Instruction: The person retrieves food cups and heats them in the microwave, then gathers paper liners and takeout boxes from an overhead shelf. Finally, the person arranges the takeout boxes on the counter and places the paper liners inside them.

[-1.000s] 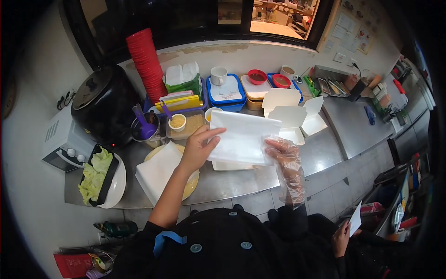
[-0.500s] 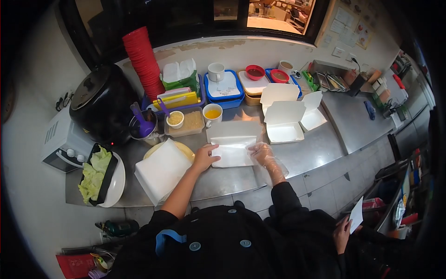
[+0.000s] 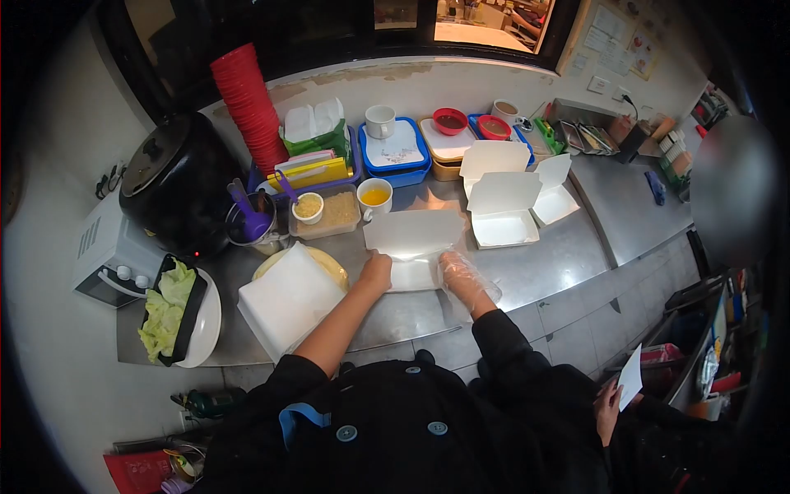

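Note:
A white paper takeaway box point(image 3: 414, 232) stands on the steel counter in front of me with its lid raised. My bare left hand point(image 3: 375, 274) is closed at the box's left side. My right hand point(image 3: 462, 277), in a clear plastic glove, is closed at its right side. The fingertips of both hands are partly hidden. Glossy white lining shows inside the box between them. Left of my left forearm, a stack of white paper sheets point(image 3: 288, 300) lies over a yellow round plate point(image 3: 331, 265).
More open white boxes point(image 3: 504, 230) stand to the right. Behind are a cup of yellow liquid point(image 3: 375, 196) and a tub of crumbs point(image 3: 329, 216). Lettuce point(image 3: 169, 309) fills a black tray at left. Another person's hand point(image 3: 607, 407) at lower right holds white paper.
Both hands have shifted, the left fingers curling in at the box's side. The white sheet that spread over the box's front now sits lower inside. A blurred head has appeared at right.

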Motion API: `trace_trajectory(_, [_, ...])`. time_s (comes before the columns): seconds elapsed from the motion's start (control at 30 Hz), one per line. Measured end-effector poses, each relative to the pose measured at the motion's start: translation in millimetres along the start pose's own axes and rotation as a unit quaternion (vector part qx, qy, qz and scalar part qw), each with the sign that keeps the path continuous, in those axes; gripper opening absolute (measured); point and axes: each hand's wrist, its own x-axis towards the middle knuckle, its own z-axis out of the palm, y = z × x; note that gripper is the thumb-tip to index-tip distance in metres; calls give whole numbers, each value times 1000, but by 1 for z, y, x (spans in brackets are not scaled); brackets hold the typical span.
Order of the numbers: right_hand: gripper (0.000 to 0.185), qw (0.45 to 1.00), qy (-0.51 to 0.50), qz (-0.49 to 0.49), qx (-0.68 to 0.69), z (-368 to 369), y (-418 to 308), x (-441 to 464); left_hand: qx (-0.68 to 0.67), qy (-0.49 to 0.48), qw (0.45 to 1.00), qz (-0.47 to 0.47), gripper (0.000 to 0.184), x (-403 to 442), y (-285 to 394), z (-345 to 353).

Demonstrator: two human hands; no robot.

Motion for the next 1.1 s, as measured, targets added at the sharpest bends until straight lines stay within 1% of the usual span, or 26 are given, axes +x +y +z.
trace_trajectory(0.03, [46, 1000, 0, 1, 0, -4, -8, -1, 22, 7, 1000, -9, 39, 0, 1, 4])
trace_trajectory(0.07, [37, 999, 22, 21, 17, -8, -16, -4, 22, 6, 1000, -8, 39, 2, 2, 7])
trace_trajectory(0.13, [21, 994, 69, 61, 50, -28, -46, -8, 24, 77, 996, -45, 39, 12, -4, 29])
trace_trajectory(0.17, [14, 990, 94, 85, 64, -36, -60, -11, 24, 76, 996, -39, 39, 9, -5, 31])
trace_trajectory(0.2, [11, 983, 121, 115, 75, -40, -68, -14, 49, 132, 990, -18, 34, 5, -9, 33])
trace_trajectory(0.23, [15, 988, 124, 92, 32, -35, -70, -18, 70, 187, 980, 13, 28, 6, -8, 35])
trace_trajectory(0.27, [21, 989, 127, 77, -16, -32, -71, -19, 63, 124, 990, 20, 35, -4, 3, 15])
trace_trajectory(0.3, [21, 993, 84, 81, -34, -38, -76, -14, 61, 58, 996, 33, 42, -15, 12, -9])
trace_trajectory(0.33, [23, 906, 336, -6, -256, -33, -86, -10, 69, 53, 993, 82, 9, -15, 8, -9])
trace_trajectory(0.37, [24, 936, 239, 48, -255, -31, -97, -6, 48, 45, 994, 87, 4, -4, -4, 9])
trace_trajectory(0.4, [23, 940, 287, 11, -184, -18, -102, 7, 19, 50, 993, 109, 5, -10, 4, 2])
trace_trajectory(0.43, [21, 982, 93, 139, 87, -65, -130, 6, 4, 51, 993, 103, 7, -9, 5, 6])
trace_trajectory(0.47, [20, 985, 89, 121, 85, -43, -130, 18, 13, 35, 997, 74, 6, -12, 12, 0])
trace_trajectory(0.5, [21, 988, 85, 98, 87, -23, -131, 26, 18, 30, 995, 91, 6, -8, 11, -1])
trace_trajectory(0.53, [21, 986, 93, 110, 85, -25, -131, 20, 26, 13, 995, 98, 8, -5, 7, -4])
trace_trajectory(0.57, [22, 986, 94, 122, 71, -28, -131, 16, 34, -2, 994, 103, 14, -2, 5, -4])
trace_trajectory(0.6, [22, 985, 94, 132, 58, -33, -131, 14, 86, -28, 989, 115, 35, -4, 10, -11])
trace_trajectory(0.63, [22, 984, 98, 139, 57, -46, -130, 10, 89, -29, 988, 123, 35, -4, 11, -12])
trace_trajectory(0.7, [15, 989, 83, 115, -39, -67, -126, 0, 107, -5, 987, 118, 43, -6, 10, -13])
trace_trajectory(0.73, [15, 989, 85, 119, -39, -54, -120, 3, 109, -6, 987, 121, 43, -5, 12, -14])
trace_trajectory(0.8, [21, 959, 18, 215, -182, -25, -103, 7, 207, -54, 974, 78, 52, -3, 18, -14])
trace_trajectory(0.83, [21, 959, 18, 217, -182, -22, -98, 4, 207, -54, 974, 80, 52, -1, 16, -8])
trace_trajectory(0.9, [20, 973, 64, 104, -195, -20, -95, 1, 252, 4, 964, 81, 35, 2, 11, 3])
trace_trajectory(0.93, [20, 973, 65, 104, -195, -21, -95, 3, 253, 5, 964, 81, 35, 3, 9, 4])
trace_trajectory(1.03, [16, 944, 80, 132, -291, -41, -105, 5, 238, 1, 968, 74, 30, 1, 11, 1])
trace_trajectory(1.1, [15, 975, -10, 141, -171, -71, -116, -3, 221, -4, 972, 84, 35, -7, 13, -7])
